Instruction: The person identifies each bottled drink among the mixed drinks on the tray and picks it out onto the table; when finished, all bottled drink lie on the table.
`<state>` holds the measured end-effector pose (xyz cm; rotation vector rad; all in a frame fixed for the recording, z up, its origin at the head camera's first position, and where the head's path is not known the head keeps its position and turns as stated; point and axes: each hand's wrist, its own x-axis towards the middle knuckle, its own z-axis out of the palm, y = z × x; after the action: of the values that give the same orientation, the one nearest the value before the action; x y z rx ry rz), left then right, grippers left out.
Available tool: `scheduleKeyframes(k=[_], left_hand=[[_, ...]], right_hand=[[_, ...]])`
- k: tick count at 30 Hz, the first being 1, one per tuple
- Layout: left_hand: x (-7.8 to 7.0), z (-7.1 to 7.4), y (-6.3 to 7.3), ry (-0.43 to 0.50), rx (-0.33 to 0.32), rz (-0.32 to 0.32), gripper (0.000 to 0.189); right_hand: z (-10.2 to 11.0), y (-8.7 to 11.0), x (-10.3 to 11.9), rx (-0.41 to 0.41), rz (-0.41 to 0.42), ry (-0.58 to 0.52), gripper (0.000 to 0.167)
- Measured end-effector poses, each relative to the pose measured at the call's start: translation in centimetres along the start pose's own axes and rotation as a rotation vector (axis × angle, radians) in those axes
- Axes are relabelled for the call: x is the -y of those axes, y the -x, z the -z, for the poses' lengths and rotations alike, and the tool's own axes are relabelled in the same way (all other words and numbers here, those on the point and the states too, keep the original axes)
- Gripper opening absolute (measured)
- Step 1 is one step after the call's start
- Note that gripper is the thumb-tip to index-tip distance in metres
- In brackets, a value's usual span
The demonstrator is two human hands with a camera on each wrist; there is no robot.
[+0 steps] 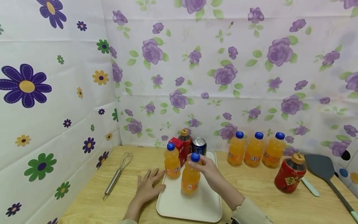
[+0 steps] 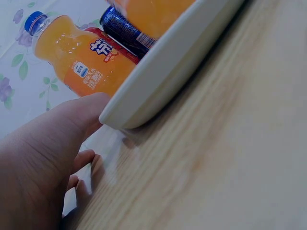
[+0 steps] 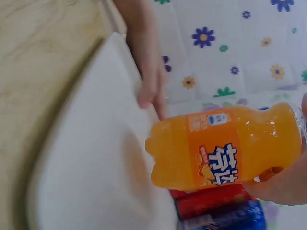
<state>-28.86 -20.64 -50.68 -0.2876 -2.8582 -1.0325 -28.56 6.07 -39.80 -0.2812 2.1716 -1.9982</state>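
Note:
My right hand grips an orange soda bottle near its blue cap and holds it upright over the cream tray. In the right wrist view, the bottle's base hangs close over the tray's surface. My left hand lies at the tray's left side with fingers spread on the table, and its thumb touches the rim. A second orange soda bottle stands at the tray's left edge. Behind it on the tray are a red box, a red-labelled bottle with a gold cap and a dark blue can.
A whisk lies on the wooden table, left of my left hand. Three more orange soda bottles stand in a row at the back right. A red-labelled jar-like bottle, a grey spatula and a pale green handle are farther right.

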Motion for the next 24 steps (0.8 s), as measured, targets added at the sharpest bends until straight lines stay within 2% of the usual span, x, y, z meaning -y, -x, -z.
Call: scheduleKeyframes(k=[6,11,18,24], left_hand=[[-0.1,0.0,-0.1,-0.013,-0.006,-0.013,0.057],[0.0,-0.1,-0.1,-0.012,-0.003,-0.007,0.057],[0.3,-0.3,-0.1,-0.023,0.001,0.004,0.057],[0.5,-0.4,-0.2,-0.019,-0.001,0.001,0.058]], right_hand=[[3.3,0.7,1.8,-0.031,0.065,-0.008,0.043],[6.5,1.1,2.5,-0.107,0.107,-0.016,0.043],[11.0,2.3,1.9,-0.201,0.072,-0.003,0.034],[14.9,3.6,0.9,-0.239,0.01,0.013,0.037]])
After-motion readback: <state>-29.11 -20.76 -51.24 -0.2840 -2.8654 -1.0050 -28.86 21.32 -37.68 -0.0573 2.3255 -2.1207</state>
